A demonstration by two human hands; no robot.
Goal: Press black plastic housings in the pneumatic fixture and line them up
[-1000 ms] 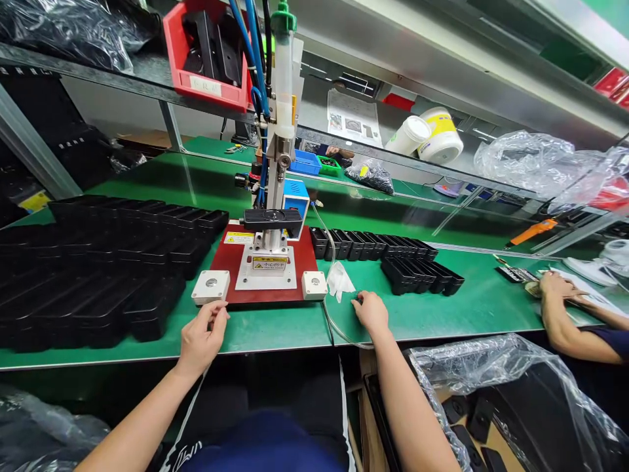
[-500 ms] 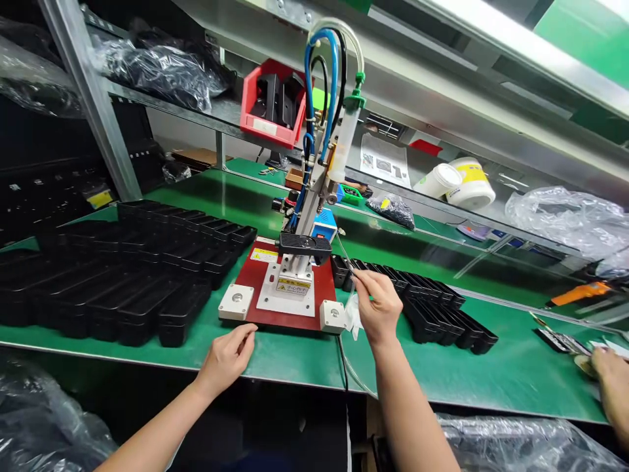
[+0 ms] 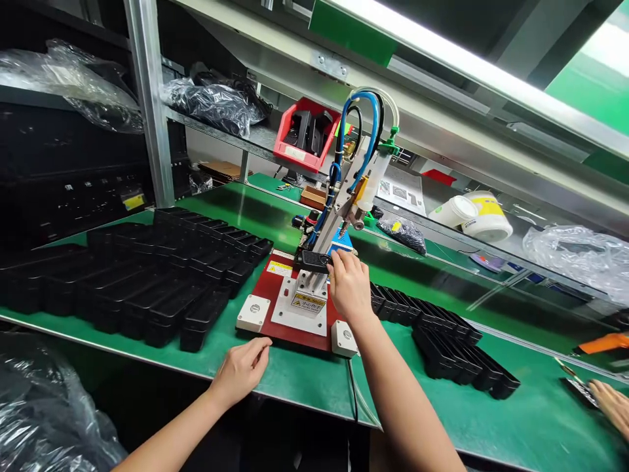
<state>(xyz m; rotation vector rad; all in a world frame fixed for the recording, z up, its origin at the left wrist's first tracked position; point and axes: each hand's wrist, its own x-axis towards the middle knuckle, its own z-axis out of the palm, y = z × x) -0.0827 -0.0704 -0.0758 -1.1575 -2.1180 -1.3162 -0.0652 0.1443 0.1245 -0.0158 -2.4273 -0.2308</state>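
Observation:
A benchtop press point(image 3: 339, 213) with a red base and blue hoses stands before me, a clear syringe barrel point(image 3: 374, 177) on its upright. On its fixture lies a black cover point(image 3: 313, 259) with slots. My right hand point(image 3: 351, 283) is at the right end of this cover, fingers pinched together; what is in them is hidden. Loosely curled, my left hand point(image 3: 240, 368) rests on the bench by the base's front edge, nothing seen in it. White button boxes point(image 3: 253, 313) sit at both front corners of the base.
Rows of black housings point(image 3: 167, 305) fill the bench on my left; more black housings point(image 3: 462, 351) lie on the right. A red bin point(image 3: 299, 157) of black parts hangs over the back. At far right is another person's hand point(image 3: 612, 403) near an orange tool point(image 3: 604, 343).
My right hand has moved from beside the press, where it pinched a thin tool, over to the black cover. The left hand stays by the base. The view has shifted.

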